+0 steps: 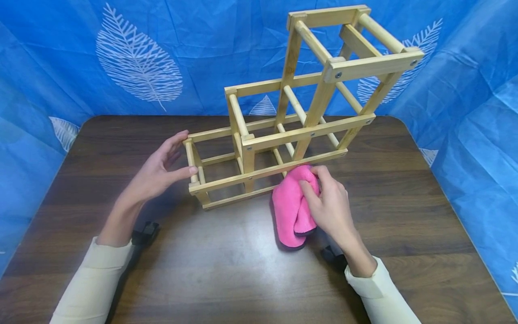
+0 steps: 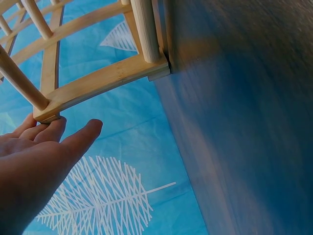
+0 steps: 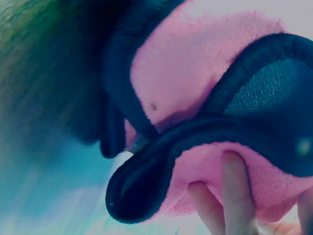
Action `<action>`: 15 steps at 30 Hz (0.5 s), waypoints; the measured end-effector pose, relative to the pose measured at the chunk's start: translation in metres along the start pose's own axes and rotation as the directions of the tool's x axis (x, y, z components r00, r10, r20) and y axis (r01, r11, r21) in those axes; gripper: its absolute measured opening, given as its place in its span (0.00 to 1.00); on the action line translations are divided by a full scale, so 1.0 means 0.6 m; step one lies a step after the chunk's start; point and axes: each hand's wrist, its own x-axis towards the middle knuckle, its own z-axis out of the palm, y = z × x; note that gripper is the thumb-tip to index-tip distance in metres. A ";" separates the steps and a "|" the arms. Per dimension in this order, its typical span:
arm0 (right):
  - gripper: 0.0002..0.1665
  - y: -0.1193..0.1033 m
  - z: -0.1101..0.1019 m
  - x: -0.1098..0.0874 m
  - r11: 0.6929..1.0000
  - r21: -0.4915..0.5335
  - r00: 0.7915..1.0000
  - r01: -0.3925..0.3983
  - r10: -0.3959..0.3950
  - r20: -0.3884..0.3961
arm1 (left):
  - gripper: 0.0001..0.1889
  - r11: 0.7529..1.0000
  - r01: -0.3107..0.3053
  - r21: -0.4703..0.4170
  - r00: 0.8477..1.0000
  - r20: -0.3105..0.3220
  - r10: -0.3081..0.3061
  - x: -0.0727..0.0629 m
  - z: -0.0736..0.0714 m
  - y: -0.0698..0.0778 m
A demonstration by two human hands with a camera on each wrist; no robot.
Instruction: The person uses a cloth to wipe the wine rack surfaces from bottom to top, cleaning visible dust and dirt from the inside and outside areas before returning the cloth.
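A stepped rack of pale wooden slats and dowels (image 1: 319, 130) stands on the brown table, rising toward the right. My left hand (image 1: 155, 173) spans its low left end, thumb against the front part of the end dowel and fingers at the rear corner. In the left wrist view, the fingertips of my left hand (image 2: 41, 147) touch that corner, with one finger standing clear of the wood. Bunched in my right hand (image 1: 329, 204) is a pink cloth with dark edging (image 1: 287, 211), pinched between thumb and fingers against the rack's lower front rail. The right wrist view shows its folds close up.
Blue fabric printed with white leaves (image 1: 137, 58) hangs behind the table (image 1: 226, 270) and along its sides. Black straps (image 1: 145, 233) circle both wrists below the cream sleeves (image 1: 95, 279).
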 end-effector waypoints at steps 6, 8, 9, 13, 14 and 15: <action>0.12 0.006 0.002 0.003 1.000 -0.016 0.998 0.007 -0.006 0.067 | 0.45 1.000 0.003 0.003 1.000 0.001 -0.003 0.000 0.001 -0.001; 0.12 0.011 0.000 0.003 1.000 -0.018 0.997 0.015 -0.013 0.082 | 0.44 1.000 0.001 0.005 1.000 0.000 -0.001 0.000 0.001 -0.001; 0.12 0.014 -0.002 0.004 1.000 -0.015 0.996 0.018 -0.017 0.086 | 0.44 1.000 0.001 0.006 1.000 -0.001 -0.001 0.000 0.002 -0.001; 0.12 0.019 -0.013 0.006 1.000 -0.002 0.995 0.017 -0.016 0.094 | 0.45 1.000 0.007 0.020 1.000 -0.005 -0.007 0.001 0.001 0.001; 0.12 0.019 -0.017 0.007 1.000 0.000 0.995 0.018 -0.017 0.097 | 0.45 1.000 0.010 0.024 1.000 -0.006 -0.010 0.001 0.001 0.002; 0.12 0.018 -0.020 0.008 1.000 -0.001 0.995 0.019 -0.019 0.099 | 0.45 0.999 0.015 0.031 1.000 -0.009 -0.014 0.001 0.001 0.003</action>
